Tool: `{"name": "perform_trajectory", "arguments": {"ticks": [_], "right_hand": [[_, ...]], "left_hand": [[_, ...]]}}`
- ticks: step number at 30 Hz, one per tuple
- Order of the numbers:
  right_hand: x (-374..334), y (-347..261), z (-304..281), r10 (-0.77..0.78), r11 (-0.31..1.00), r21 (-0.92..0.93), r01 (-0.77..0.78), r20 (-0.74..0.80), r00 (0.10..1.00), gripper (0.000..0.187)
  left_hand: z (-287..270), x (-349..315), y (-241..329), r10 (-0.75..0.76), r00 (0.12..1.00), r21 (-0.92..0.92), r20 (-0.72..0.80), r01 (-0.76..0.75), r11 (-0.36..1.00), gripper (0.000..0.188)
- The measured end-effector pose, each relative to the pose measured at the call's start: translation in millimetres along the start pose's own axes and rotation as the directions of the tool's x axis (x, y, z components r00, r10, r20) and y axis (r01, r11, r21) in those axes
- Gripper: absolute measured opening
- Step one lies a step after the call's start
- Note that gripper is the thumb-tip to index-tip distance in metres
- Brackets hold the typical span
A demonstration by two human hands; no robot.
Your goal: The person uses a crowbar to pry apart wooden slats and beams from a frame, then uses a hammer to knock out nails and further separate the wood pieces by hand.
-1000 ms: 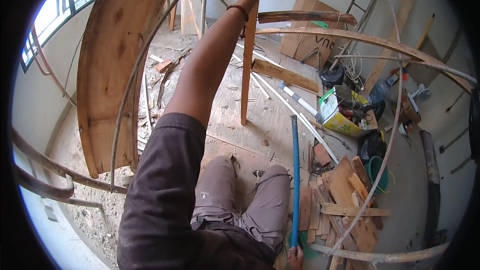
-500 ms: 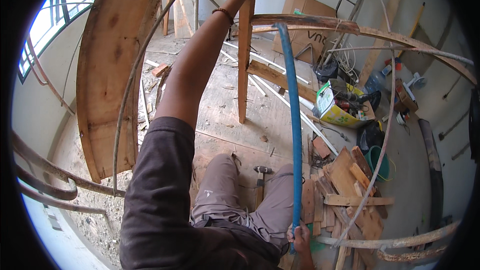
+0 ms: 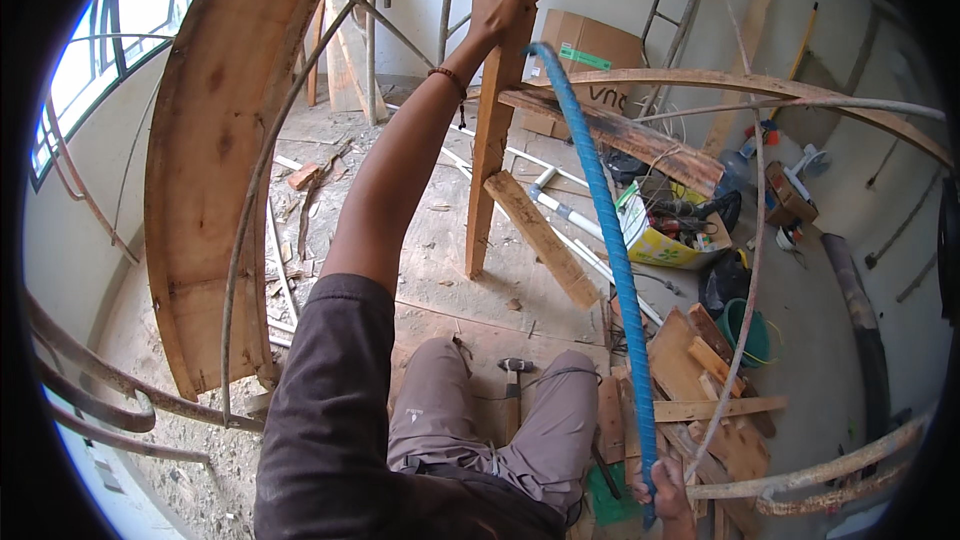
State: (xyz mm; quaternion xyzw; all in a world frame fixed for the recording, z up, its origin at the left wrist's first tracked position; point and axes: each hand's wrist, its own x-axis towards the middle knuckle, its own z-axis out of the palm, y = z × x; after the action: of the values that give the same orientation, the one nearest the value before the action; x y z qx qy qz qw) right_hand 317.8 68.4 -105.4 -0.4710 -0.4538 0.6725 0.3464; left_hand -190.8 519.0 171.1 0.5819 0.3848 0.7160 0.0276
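Observation:
My left hand (image 3: 500,8), at the end of a raised arm, is closed around the top of an upright wooden plank (image 3: 489,140). Two shorter boards stick out from that plank: a rough dark-edged board (image 3: 630,135) near its top and a paler board (image 3: 545,240) slanting down lower on it. At the lower right, my right hand (image 3: 664,490) grips the bottom end of a long blue crowbar (image 3: 610,240). The crowbar's hooked tip is up beside the upright plank, close to the rough board; whether it touches is hard to tell.
A hammer (image 3: 514,372) lies between my knees. Scrap wood (image 3: 690,360) is piled to my right, near a tool-filled yellow-green box (image 3: 660,240) and a green bucket (image 3: 752,328). Metal bars (image 3: 240,240) cross on the left before a curved wooden panel (image 3: 205,180). Rubble covers the floor there.
The two side boards have swung, their free ends now lower and nearer me. The crowbar leans more, and my right hand has shifted right. My left hand still holds the plank's top.

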Motion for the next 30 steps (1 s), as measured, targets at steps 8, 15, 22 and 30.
{"name": "perform_trajectory", "arguments": {"ticks": [8,15,22,30], "right_hand": [[-58,-121,11,0.192,0.967,-0.139,-0.213,-0.152,0.97,0.032],[-67,-202,17,-0.583,0.048,-0.988,-0.145,-0.146,0.799,0.034],[-54,-302,29,-0.193,0.462,-0.83,-0.314,-0.439,0.878,0.042],[-37,-400,18,-0.116,0.38,-0.873,-0.306,-0.373,0.921,0.042]], "left_hand": [[26,-4,1,-0.003,0.996,-0.05,0.085,0.007,0.999,0.063],[35,-3,8,-0.038,0.993,-0.108,0.111,0.05,0.993,0.058],[19,23,-33,0.075,0.986,-0.07,0.149,-0.065,0.995,0.045],[-19,31,-50,0.158,0.981,0.018,0.112,-0.161,0.987,0.043]]}}
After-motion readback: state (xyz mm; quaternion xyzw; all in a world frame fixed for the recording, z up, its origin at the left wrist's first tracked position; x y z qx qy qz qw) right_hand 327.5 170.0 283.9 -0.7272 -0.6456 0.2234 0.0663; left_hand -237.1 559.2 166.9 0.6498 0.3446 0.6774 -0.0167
